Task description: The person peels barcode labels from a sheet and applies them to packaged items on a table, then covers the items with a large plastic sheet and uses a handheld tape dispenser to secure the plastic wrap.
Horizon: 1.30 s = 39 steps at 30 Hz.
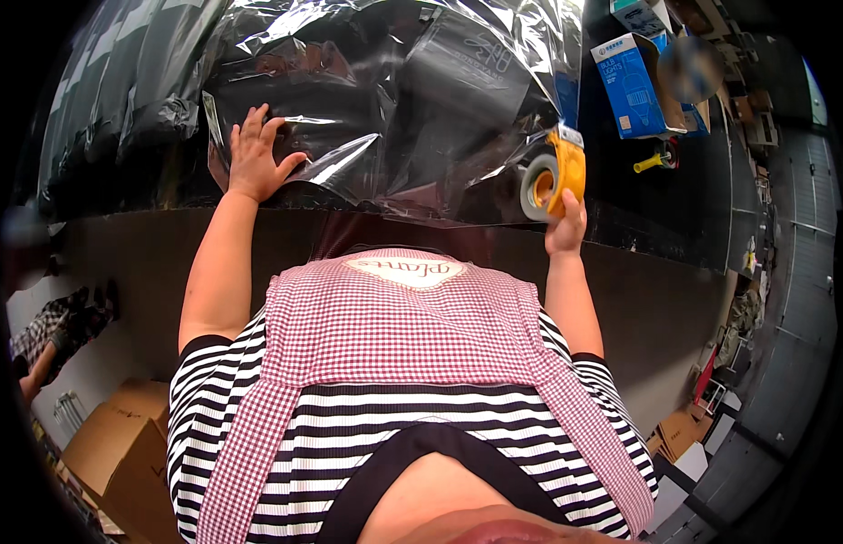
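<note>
A sheet of clear, shiny plastic film [349, 118] lies wrinkled over the dark table. My left hand [256, 161] rests flat on its left part with the fingers spread. In my right hand [568, 222] is a yellow tape dispenser [574, 170] with a roll of clear tape [536, 188]. The dispenser stands at the film's right edge, its metal cutter end pointing away from me. A grey panel with pale lettering [467, 72] shows through the film.
Several plastic-wrapped bundles [136, 100] lie at the far left. Right of the film stand a blue bulb box [626, 88] and a small yellow-handled tool [651, 163]. Cardboard boxes [122, 444] sit on the floor at lower left, where part of another person [54, 335] shows.
</note>
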Available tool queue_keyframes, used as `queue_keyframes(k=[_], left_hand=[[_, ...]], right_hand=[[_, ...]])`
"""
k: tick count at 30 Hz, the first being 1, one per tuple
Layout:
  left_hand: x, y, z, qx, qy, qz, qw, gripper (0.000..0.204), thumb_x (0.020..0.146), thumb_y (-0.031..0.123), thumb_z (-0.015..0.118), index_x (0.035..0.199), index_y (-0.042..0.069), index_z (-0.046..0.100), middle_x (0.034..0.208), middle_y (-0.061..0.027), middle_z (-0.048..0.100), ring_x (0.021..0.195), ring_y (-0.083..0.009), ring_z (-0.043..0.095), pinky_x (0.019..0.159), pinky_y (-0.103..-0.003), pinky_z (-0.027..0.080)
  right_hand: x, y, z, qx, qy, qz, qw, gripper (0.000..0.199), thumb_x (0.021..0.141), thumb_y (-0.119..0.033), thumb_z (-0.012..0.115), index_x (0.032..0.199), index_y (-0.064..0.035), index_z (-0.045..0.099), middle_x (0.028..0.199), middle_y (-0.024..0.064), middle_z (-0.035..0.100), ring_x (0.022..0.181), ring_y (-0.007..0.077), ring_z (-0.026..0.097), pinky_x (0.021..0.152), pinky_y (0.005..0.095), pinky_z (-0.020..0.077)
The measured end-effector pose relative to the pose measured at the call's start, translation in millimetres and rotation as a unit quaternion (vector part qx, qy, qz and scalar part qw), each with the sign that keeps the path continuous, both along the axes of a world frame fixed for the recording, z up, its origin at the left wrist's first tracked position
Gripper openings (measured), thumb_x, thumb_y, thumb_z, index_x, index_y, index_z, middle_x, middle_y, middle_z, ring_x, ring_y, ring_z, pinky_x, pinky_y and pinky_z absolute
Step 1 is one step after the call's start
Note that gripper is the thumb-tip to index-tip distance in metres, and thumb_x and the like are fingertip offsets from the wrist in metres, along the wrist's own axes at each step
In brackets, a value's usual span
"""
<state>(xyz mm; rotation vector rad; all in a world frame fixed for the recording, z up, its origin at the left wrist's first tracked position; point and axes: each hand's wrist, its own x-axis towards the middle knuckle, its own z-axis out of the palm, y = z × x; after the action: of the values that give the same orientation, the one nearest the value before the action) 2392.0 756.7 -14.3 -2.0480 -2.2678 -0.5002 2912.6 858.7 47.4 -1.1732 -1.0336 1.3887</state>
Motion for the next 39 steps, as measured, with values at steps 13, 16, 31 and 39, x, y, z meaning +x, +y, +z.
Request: queue_keyframes(k=[13,16,31,39], left_hand=[[-26.0,-64.5,19.5,-0.131,0.056,-0.014,0.990,0.116,0.056,0.076,0.069,0.153,0.026,0.030,0.163,-0.0040,0.014,0.150,-0.0302,0.010,0.115,-0.064,0.009],[-21.1,-70.4,19.2,-0.168,0.054,0.030,0.984,0.117,0.056,0.073,0.072,0.154,0.030,0.026,0.164,-0.0034,0.009,0.151,-0.0298,0.007,0.114,-0.066,0.007],[-45.2,-63.4,25.0,-0.210,0.074,0.038,0.974,0.089,0.076,0.064,0.064,0.152,0.036,0.028,0.164,0.0044,0.011,0.150,-0.0251,0.012,0.112,-0.070,0.010],[-14.2,-15.5,103.7,-0.453,0.155,0.131,0.868,0.077,0.080,0.043,0.072,0.148,0.025,0.040,0.155,-0.0100,0.035,0.142,-0.0287,0.035,0.110,-0.063,0.026]], right_hand=[[39.2,-41.7,4.4,-0.033,0.010,0.027,0.999,0.050,0.083,-0.030,0.065,0.123,-0.0018,0.055,0.095,0.0054,0.064,0.083,0.0144,0.061,0.080,0.0287,0.0493],[35.0,-66.6,4.1,-0.006,-0.005,-0.003,1.000,0.052,0.080,-0.029,0.066,0.123,-0.0011,0.055,0.095,0.0062,0.064,0.085,0.0155,0.062,0.081,0.0280,0.0489],[101.1,-42.9,32.9,-0.095,-0.055,0.146,0.983,0.069,0.064,-0.035,0.073,0.118,0.0056,0.060,0.098,0.0101,0.068,0.081,0.0157,0.063,0.079,0.0277,0.0498],[107.0,-40.7,39.4,-0.140,-0.114,0.216,0.959,0.052,0.067,-0.022,0.081,0.111,-0.0003,0.063,0.094,0.0033,0.066,0.082,0.0118,0.061,0.077,0.0247,0.0493]])
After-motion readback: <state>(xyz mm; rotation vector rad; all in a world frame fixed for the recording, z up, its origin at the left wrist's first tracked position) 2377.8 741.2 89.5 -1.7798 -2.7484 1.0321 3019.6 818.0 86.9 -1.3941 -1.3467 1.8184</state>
